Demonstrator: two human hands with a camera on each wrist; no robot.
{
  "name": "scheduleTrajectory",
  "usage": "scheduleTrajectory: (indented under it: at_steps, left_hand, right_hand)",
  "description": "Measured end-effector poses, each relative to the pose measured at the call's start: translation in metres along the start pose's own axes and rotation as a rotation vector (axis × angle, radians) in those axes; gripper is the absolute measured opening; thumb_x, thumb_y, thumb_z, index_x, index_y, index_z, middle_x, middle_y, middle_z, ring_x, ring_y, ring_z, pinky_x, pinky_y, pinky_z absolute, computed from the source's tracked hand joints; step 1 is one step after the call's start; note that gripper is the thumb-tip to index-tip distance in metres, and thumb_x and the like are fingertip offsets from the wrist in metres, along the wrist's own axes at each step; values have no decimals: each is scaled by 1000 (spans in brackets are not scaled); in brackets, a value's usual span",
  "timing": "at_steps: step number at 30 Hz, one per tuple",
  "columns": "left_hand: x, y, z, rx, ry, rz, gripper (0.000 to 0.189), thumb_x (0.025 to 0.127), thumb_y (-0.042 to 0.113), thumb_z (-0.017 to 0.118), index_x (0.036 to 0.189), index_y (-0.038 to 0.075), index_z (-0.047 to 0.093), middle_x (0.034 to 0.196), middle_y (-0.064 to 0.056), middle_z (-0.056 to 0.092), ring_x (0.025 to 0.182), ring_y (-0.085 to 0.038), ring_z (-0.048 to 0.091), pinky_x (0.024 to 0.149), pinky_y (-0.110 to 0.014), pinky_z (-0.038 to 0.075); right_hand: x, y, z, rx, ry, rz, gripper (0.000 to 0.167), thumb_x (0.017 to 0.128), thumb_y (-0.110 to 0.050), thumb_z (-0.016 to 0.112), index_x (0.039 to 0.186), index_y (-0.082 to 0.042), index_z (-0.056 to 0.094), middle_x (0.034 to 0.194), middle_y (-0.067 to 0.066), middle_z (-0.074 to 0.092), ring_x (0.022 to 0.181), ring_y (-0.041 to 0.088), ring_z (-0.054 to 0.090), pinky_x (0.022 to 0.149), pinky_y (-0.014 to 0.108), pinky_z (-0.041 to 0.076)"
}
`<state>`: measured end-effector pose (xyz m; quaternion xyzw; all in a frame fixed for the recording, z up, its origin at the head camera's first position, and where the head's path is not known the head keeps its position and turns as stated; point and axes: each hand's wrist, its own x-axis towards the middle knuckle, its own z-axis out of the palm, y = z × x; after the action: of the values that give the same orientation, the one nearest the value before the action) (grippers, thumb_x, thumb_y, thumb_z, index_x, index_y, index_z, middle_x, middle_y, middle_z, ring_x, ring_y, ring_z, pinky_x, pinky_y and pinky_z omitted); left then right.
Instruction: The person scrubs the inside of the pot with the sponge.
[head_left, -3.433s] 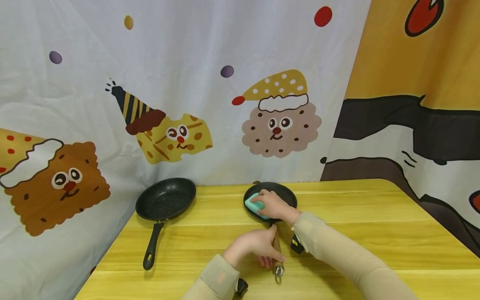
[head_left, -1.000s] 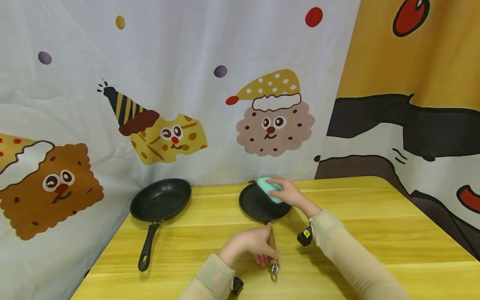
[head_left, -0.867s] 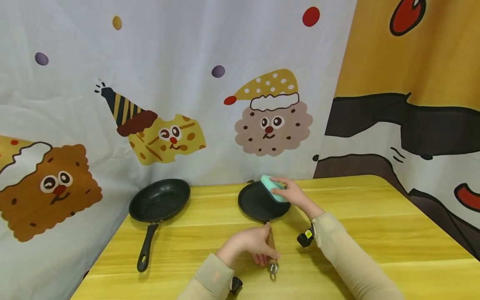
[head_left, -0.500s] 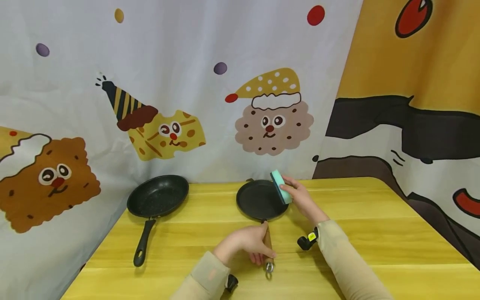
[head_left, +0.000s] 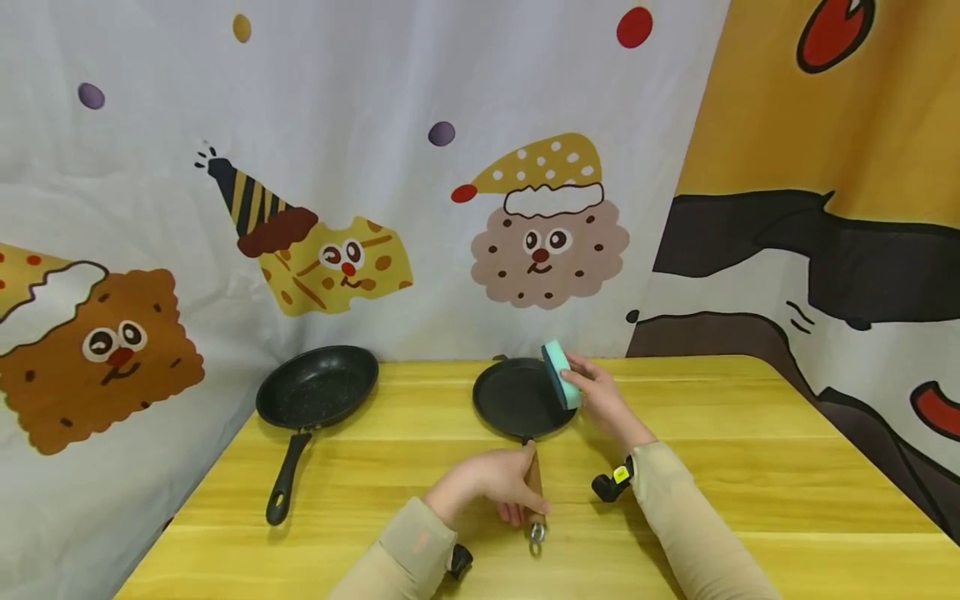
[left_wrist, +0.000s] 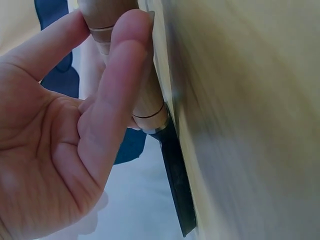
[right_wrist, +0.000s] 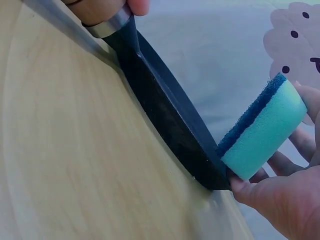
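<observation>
A small shallow black frying pan [head_left: 513,398] with a wooden handle [head_left: 535,481] lies on the table. My left hand [head_left: 501,479] pinches that handle between thumb and fingers, as the left wrist view also shows on the wood grip [left_wrist: 147,95]. In my right hand [head_left: 603,398] I hold a sponge [head_left: 564,377], mint green with a dark scouring layer. It stands tilted at the pan's right rim, its dark side facing the pan. The right wrist view shows the sponge [right_wrist: 262,132] with its lower edge close to the pan's rim [right_wrist: 215,170]; whether they touch I cannot tell.
A larger speckled black frying pan [head_left: 318,387] with a black handle [head_left: 288,479] stands at the table's left edge. The yellow wooden table [head_left: 720,467] ends at a printed curtain [head_left: 442,317] just behind both pans.
The sponge first lay flat inside the small pan, then moved right and tipped up at its right rim. My left hand keeps its hold on the handle.
</observation>
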<state>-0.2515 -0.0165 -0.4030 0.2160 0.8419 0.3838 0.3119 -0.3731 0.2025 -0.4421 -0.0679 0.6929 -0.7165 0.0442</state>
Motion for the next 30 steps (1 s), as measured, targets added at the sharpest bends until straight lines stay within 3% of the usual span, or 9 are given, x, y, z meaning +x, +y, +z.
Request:
scheduleTrajectory:
  at_steps: [7,15,23,27,28,30]
  left_hand:
    - [8,10,5,22,-26,-1,101,88,18,74,149,-14,-1,63,-13,67,53,-24,65,50,-35,56]
    - [21,28,19,30,-41,29,101,88,17,74,147,-18,0,65,-12,67,54,-24,65,50,-35,55]
    - [47,44,31,19,-97,54,102,89,17,72,145,-19,-5,63,-14,67,50,-21,64,48,-32,54]
    - [61,55,39,39,-113,65,98,89,17,72,144,-21,1,61,-13,66,48,-19,62,47,-31,54]
    - [64,58,42,52,-113,66,91,89,18,73,143,-23,12,60,-13,66,47,-19,62,46,-30,54]
    - [69,65,46,78,-110,59,89,89,18,73,142,-23,15,59,-12,66,47,-18,62,46,-30,54]
  right_hand:
    - [-1,1,-13,9,36,12,62,98,-27,61,151,-10,34,152,14,32,123,28,43,85,30,48]
    - [-6,-2,-43,26,20,32,65,101,-28,55,154,-5,25,153,19,26,118,28,43,84,32,50]
    - [-11,-6,-82,19,38,76,67,101,-32,54,154,-4,22,144,21,32,112,25,45,86,36,48]
    - [-18,-7,-104,29,48,88,68,103,-32,49,155,-4,16,137,19,34,102,18,49,81,32,49]
    - [-20,-8,-108,35,53,89,69,103,-32,48,156,-5,13,136,18,34,100,17,50,81,32,49]
    - [-24,-9,-117,49,69,91,71,103,-33,47,156,-6,8,136,18,33,98,15,52,81,31,49]
